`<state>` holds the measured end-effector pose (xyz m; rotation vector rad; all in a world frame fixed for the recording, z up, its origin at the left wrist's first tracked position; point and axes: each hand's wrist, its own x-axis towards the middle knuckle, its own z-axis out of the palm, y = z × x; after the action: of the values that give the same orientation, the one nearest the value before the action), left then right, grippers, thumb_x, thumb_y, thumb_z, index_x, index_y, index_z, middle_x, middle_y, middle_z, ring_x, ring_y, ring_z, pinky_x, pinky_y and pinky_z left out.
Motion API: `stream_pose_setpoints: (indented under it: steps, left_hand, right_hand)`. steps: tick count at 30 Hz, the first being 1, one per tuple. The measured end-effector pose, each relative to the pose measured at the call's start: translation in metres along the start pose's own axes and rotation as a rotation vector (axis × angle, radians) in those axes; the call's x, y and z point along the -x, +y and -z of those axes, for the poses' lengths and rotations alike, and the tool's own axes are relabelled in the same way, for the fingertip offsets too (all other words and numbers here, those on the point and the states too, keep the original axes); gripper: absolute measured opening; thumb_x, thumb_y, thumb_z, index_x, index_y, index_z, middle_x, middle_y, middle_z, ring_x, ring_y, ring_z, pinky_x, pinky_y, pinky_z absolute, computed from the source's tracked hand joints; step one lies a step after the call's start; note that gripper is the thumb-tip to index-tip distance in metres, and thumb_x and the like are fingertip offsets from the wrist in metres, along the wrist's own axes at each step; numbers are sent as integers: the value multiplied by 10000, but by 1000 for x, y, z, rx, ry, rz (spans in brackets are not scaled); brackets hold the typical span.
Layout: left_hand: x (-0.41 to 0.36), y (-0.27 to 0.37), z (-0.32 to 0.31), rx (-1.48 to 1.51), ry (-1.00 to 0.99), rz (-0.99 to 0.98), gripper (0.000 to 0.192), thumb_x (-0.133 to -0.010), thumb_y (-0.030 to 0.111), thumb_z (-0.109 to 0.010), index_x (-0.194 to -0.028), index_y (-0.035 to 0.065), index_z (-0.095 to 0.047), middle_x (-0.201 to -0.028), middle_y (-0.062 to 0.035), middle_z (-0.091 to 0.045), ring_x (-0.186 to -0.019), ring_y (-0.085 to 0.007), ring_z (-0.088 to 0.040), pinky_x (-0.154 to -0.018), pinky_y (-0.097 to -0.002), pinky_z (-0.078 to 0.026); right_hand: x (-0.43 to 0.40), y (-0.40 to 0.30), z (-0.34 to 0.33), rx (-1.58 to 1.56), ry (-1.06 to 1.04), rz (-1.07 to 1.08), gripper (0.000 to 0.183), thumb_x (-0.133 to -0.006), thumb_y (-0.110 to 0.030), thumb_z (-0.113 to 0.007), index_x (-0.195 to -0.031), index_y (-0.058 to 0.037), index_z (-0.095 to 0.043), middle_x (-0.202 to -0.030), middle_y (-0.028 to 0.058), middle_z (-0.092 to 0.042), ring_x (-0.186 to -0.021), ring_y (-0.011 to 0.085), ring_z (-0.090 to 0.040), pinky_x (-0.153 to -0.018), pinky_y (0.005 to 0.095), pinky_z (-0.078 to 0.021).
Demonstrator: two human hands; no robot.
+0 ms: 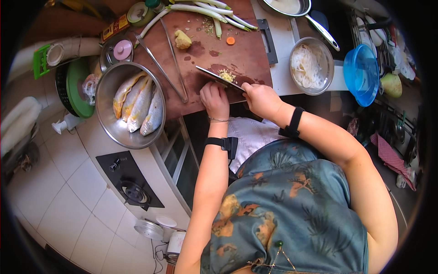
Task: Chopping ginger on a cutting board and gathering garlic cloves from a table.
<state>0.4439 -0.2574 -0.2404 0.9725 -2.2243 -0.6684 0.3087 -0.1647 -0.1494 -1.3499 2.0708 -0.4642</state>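
Note:
My right hand is closed around the handle of a kitchen knife, whose blade slants across the front of a wooden cutting board. Just beyond the blade lies a small heap of finely chopped pale yellow bits. On the near side of the blade, my left hand rests on the board with its fingers curled. A pale speck shows by those fingertips, but whatever may be under them is hidden. Farther back on the board are a knob of ginger and an orange carrot slice.
Metal tongs lie left of my hands, beside a steel bowl holding several whole fish. Scallions cross the board's far edge. Rightward stand a bowl of pale shreds, a saucepan and a blue basin.

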Motion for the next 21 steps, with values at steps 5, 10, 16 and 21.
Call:
stream_pose_setpoints:
  steps: [5, 10, 16, 21]
  left_hand:
    - [3, -3, -4, -54, 55, 3, 205, -792, 26, -606, -996, 39, -588, -1059, -168, -573, -966, -376, -526, -861, -465, -420]
    - [3, -2, -3, -57, 12, 14, 215, -804, 40, -602, -1018, 32, -574, -1073, -171, -568, -975, -374, -522, -856, -463, -419]
    - [0, 1, 1, -20, 7, 9, 195, -816, 32, -592, -1008, 6, -576, -1017, -181, -561, -957, -394, -503, -852, -481, -412]
    - [2, -3, 0, -46, 27, -9, 192, -821, 52, -591, -1011, 26, -575, -1071, -166, -580, -988, -367, -531, -878, -460, -417]
  right_hand:
    - [11, -11, 11, 87, -48, 17, 118, -825, -55, -567, -928, -11, -530, -749, 216, -631, -703, 399, -631, -622, 490, -507]
    - [3, -11, 1, 98, -66, -12, 134, -801, -28, -562, -930, -6, -532, -754, 212, -632, -704, 394, -634, -625, 483, -510]
    - [-1, -2, -8, 60, 30, 36, 163, -794, -34, -552, -953, -1, -539, -777, 216, -640, -735, 392, -641, -656, 471, -523]
    - [9, -3, 6, 74, -9, 38, 154, -841, -80, -566, -979, -28, -521, -765, 204, -634, -719, 395, -627, -631, 477, -508]
